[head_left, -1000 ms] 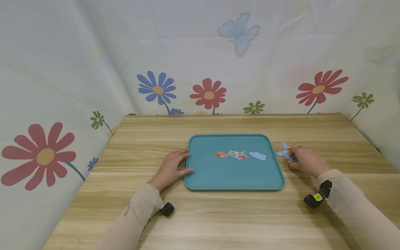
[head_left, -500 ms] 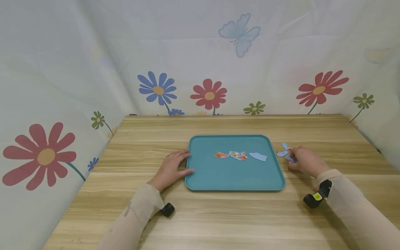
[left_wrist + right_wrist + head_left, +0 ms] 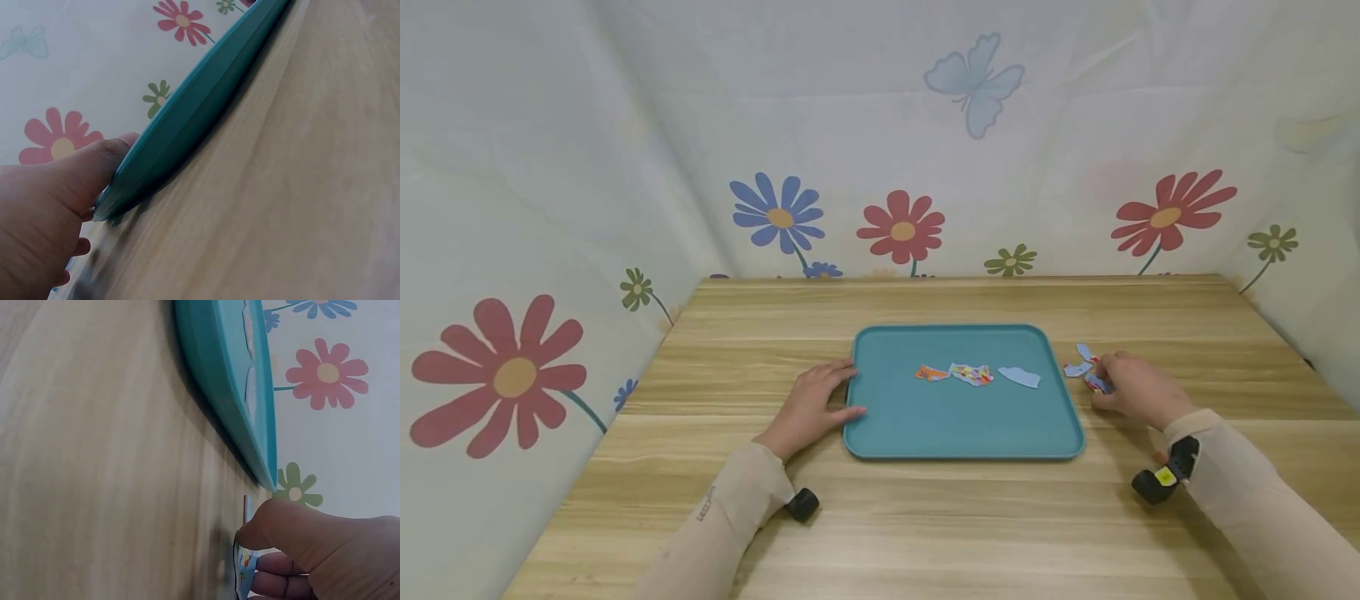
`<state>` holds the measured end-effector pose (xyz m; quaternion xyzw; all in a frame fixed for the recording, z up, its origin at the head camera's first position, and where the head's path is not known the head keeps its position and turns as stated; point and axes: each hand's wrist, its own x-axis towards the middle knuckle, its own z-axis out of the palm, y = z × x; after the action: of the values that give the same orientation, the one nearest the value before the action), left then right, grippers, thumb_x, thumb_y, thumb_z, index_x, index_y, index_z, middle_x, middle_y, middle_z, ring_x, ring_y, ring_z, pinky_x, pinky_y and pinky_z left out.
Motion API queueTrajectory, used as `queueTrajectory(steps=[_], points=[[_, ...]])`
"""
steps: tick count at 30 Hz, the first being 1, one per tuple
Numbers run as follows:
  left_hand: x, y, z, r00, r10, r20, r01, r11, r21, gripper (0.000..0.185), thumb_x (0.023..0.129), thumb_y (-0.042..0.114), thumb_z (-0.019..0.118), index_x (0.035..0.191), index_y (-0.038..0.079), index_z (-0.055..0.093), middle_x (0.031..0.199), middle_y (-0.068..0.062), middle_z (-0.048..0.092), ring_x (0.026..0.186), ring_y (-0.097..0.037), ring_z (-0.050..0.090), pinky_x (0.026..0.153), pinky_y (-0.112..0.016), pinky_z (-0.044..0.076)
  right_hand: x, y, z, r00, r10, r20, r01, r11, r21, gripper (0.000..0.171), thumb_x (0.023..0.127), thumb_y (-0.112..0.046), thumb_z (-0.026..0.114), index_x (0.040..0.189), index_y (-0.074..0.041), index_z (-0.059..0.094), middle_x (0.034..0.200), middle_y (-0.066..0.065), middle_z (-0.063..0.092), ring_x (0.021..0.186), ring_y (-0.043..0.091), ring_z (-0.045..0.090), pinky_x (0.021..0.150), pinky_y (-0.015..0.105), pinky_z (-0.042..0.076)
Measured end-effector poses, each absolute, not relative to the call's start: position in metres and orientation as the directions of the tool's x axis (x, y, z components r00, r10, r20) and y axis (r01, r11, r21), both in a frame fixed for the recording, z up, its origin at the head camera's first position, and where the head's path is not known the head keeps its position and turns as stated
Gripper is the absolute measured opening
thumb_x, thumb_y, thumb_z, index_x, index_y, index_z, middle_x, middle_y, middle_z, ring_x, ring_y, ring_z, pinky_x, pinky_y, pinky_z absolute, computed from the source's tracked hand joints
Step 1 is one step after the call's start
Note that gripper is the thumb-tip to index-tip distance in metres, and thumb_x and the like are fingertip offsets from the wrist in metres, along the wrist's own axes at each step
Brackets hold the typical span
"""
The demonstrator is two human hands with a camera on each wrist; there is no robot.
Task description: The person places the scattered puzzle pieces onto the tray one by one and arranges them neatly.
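My left hand [image 3: 808,408] rests at the left edge of a teal tray [image 3: 925,429], its thumb and forefinger on the rim. In the left wrist view the thumb lies along that rim. Three flat cut-out pieces lie in a row on the tray: an orange piece [image 3: 932,373], a multicoloured piece [image 3: 972,373] and a plain pale-blue piece [image 3: 1018,377]. Right of the tray, my right hand [image 3: 1142,390] pinches a printed cut-out piece [image 3: 245,569] between thumb and fingers, low at the table. The fingers partly hide it.
Beside the right fingertips lie more cut-outs, among them a pale-blue piece [image 3: 1078,369] and a small piece [image 3: 1083,351]. The wooden table [image 3: 925,525] meets a flower-printed curtain [image 3: 820,100] at its back and sides. A dark camera [image 3: 802,505] hangs under the left wrist.
Hardly anything differs. The piece at my right fingertips has shifted very slightly; the left hand, the tray and the three pieces on it stay as they were.
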<state>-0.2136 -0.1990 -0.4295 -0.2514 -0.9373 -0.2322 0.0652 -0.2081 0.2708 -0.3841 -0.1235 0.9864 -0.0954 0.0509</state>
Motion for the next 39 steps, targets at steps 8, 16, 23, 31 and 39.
queueTrajectory(steps=[8,16,23,31,39], points=[[-0.214,-0.199,-0.43,-0.866,0.44,0.237,0.5,0.762,0.412,0.066,0.083,0.043,0.073,0.135,0.007,0.054,0.146,-0.01,0.049,0.135,-0.034,0.043,0.112,-0.057,0.031,-0.208,0.27,-0.375,-0.968,-0.244,-0.06,-0.225,0.949,-0.221,0.036,0.078,-0.019,0.072,0.101,0.007,0.061,0.088,0.014,0.064,0.072,0.02,0.056,0.065,0.039,0.053],[-0.215,-0.2,-0.431,-0.868,0.437,0.234,0.496,0.766,0.409,0.066,0.083,0.043,0.072,0.135,0.008,0.054,0.146,-0.009,0.049,0.135,-0.034,0.043,0.112,-0.056,0.031,-0.204,0.264,-0.36,-0.961,-0.275,-0.018,-0.265,0.942,-0.208,0.037,0.079,-0.021,0.073,0.102,0.006,0.061,0.088,0.014,0.062,0.073,0.02,0.056,0.066,0.04,0.054],[-0.215,-0.2,-0.431,-0.872,0.437,0.22,0.489,0.773,0.405,0.066,0.084,0.043,0.072,0.136,0.007,0.053,0.147,-0.01,0.048,0.136,-0.034,0.043,0.113,-0.056,0.031,-0.2,0.253,-0.351,-0.959,-0.285,0.006,-0.28,0.94,-0.197,0.037,0.08,-0.022,0.074,0.104,0.004,0.062,0.093,0.013,0.061,0.074,0.018,0.056,0.068,0.039,0.055],[-0.217,-0.2,-0.431,-0.873,0.438,0.215,0.488,0.773,0.406,0.066,0.084,0.043,0.071,0.136,0.006,0.053,0.147,-0.01,0.047,0.136,-0.034,0.042,0.113,-0.056,0.031,-0.197,0.234,-0.34,-0.949,-0.313,0.034,-0.314,0.932,-0.183,0.04,0.078,-0.024,0.077,0.105,0.003,0.063,0.092,0.012,0.063,0.075,0.018,0.058,0.069,0.039,0.057],[-0.217,-0.2,-0.433,-0.866,0.443,0.233,0.501,0.766,0.403,0.066,0.084,0.043,0.072,0.136,0.007,0.053,0.146,-0.01,0.048,0.136,-0.034,0.043,0.112,-0.056,0.032,-0.196,0.215,-0.339,-0.927,-0.369,0.07,-0.376,0.91,-0.176,0.032,0.078,-0.019,0.076,0.101,0.0,0.064,0.09,0.009,0.062,0.074,0.016,0.057,0.065,0.033,0.056]])
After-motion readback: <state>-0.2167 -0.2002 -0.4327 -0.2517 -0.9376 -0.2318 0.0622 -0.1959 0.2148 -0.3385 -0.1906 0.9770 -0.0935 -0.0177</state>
